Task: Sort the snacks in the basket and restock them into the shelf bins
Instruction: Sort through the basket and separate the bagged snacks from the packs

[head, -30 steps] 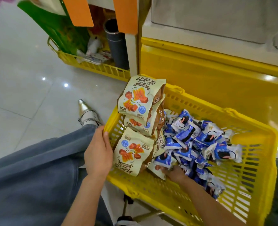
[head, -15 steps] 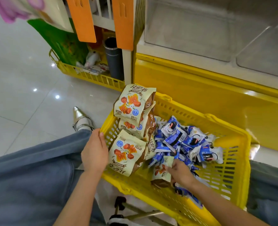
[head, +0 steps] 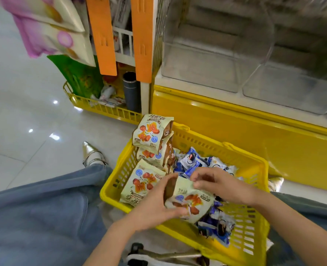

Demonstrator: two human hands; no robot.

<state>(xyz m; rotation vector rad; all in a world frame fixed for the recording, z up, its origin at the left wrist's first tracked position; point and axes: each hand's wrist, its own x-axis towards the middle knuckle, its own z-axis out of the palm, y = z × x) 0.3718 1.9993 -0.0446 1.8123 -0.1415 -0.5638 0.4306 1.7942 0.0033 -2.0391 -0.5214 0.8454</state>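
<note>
A yellow plastic basket [head: 241,156] rests between my knees. Cream snack bags with orange-red pictures [head: 151,135] stand stacked along its left side, and small blue-and-white packets [head: 194,162] lie heaped to the right. Over the basket, both hands hold one cream snack bag [head: 189,200]. My left hand [head: 155,206] grips its lower left edge. My right hand [head: 216,183] pinches its top right corner. Above, clear plastic shelf bins [head: 216,60] stand with nothing visible inside.
A yellow cabinet front [head: 235,129] runs under the bins. At the back left, a second yellow basket [head: 101,108] holds a green bag and a dark cylinder. Two orange strips [head: 101,35] hang from the shelf post. Shiny white floor tiles spread to the left.
My right hand lifted a cream bag out of the blue packets. My left hand left the basket rim and took hold of the same bag. The view tilted up toward the bins.
</note>
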